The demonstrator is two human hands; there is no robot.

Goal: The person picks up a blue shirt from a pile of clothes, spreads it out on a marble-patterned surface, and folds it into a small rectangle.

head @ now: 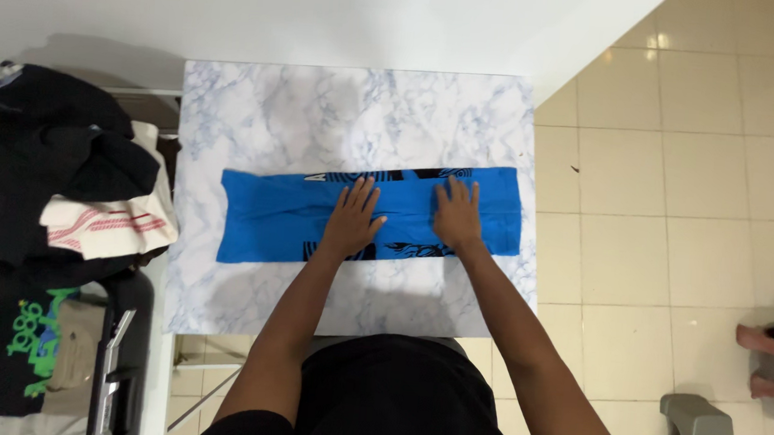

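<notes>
I press my left hand (pixel 353 217) and right hand (pixel 456 215), both flat and unclenched, on the folded blue shirt (pixel 269 214) on the marble tabletop (pixel 259 100).

Your left hand (pixel 353 217) and right hand (pixel 456 215) cover the middle of the blue shirt (pixel 269 218), hiding most of its black print. The clothes pile (pixel 36 166) runs off the left edge, and another person's feet (pixel 764 348) are cut by the right edge.
</notes>
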